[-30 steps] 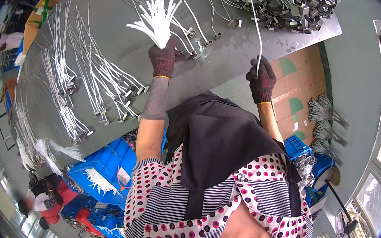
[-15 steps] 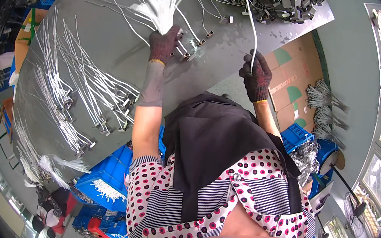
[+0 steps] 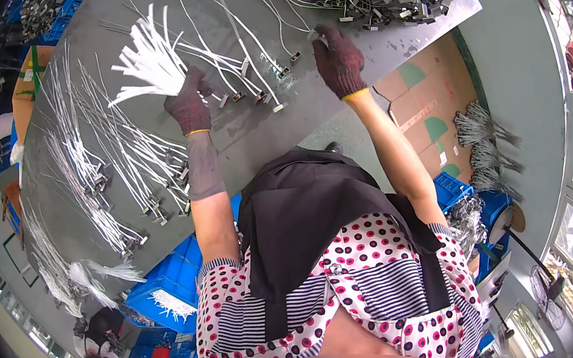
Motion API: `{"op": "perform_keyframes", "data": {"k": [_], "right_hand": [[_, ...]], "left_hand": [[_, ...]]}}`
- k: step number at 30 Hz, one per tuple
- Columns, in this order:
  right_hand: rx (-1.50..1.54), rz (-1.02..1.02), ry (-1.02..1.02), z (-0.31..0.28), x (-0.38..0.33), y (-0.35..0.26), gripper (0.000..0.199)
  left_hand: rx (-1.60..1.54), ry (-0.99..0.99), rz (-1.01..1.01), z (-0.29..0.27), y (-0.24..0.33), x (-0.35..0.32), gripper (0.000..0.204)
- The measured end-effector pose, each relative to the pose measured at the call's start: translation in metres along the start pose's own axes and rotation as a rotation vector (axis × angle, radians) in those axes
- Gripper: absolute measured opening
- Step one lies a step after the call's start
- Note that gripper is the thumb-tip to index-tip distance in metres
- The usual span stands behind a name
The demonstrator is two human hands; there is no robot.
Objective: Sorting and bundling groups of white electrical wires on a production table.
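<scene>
My left hand [image 3: 190, 103], in a dark red-black knitted glove, is closed round a fanned bunch of white tubes [image 3: 147, 68] above the grey table. Just right of it, several thin cables with small metal connectors [image 3: 260, 97] lie on the tabletop. One thicker white cable [image 3: 243, 36] ends in a pale tip close to them. My right hand [image 3: 341, 61], gloved alike, is over the table's right part with fingers curled together. A small light piece shows at its fingertips, where a thin cable runs up; what it pinches is mostly hidden.
Bundles of white cables [image 3: 134, 123] with connectors lie at left on the table [image 3: 248, 146]. A dark heap of connectors [image 3: 391, 3] covers its far right. Below the edge stands a blue crate [image 3: 169, 279] with white tubes. Flattened cardboard [image 3: 415, 102] lies right.
My right hand has moved left and farther over the table; the white cable it held upright is no longer in it. My left hand has shifted left and nearer with the tubes.
</scene>
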State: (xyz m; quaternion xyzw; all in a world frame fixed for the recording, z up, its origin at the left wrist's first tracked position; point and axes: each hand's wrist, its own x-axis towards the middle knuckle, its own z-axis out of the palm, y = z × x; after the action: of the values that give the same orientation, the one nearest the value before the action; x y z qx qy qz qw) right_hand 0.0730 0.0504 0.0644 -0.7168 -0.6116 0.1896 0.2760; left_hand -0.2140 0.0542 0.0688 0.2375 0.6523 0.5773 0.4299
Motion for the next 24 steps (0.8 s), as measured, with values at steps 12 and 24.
{"op": "perform_keyframes", "data": {"k": [12,24], "right_hand": [[-0.158,-0.171,-0.074,0.006,0.035,0.031,0.038],[0.632,0.528,-0.613,-0.104,-0.095,0.071,0.050]], "left_hand": [[-0.541,-0.513,-0.502,0.027,-0.019,-0.048,0.024],[-0.144,-0.613,-0.702,0.132,-0.101,-0.107,0.025]]}}
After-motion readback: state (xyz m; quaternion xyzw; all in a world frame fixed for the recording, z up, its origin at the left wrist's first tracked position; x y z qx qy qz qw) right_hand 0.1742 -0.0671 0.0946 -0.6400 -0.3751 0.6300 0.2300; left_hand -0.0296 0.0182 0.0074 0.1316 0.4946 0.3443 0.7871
